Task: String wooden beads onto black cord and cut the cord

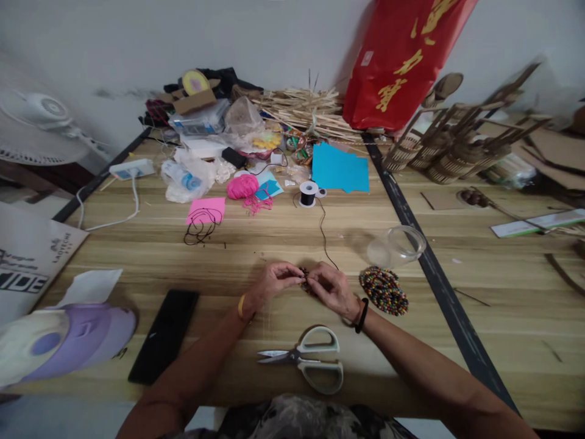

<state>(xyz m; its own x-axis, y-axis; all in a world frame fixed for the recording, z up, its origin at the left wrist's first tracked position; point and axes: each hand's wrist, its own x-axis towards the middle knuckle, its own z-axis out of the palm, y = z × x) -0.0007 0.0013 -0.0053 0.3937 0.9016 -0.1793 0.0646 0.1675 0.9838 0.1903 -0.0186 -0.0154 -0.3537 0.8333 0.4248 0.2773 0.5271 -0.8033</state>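
Note:
My left hand [277,281] and my right hand [329,288] meet over the middle of the table, thumbs and forefingers pinched. Between the fingertips is a small string of dark and coloured beads [305,283], partly covered by the fingers. To the right of my right hand lies a coiled heap of multicoloured beads [384,290]. Behind it is a clear plastic jar [397,246], lying tilted. A black cord [324,230] runs from a spool [308,194] toward my right hand. Nearer my body, scissors [305,358] lie with their blades slightly apart.
A black phone [164,335] and a purple-and-white tissue holder [82,341] are at the left. Pink yarn [242,186], blue paper [340,169] and a pink sheet [206,210] lie farther back. Bamboo baskets [450,152] stand at the back right. A dark strip [425,256] crosses the table.

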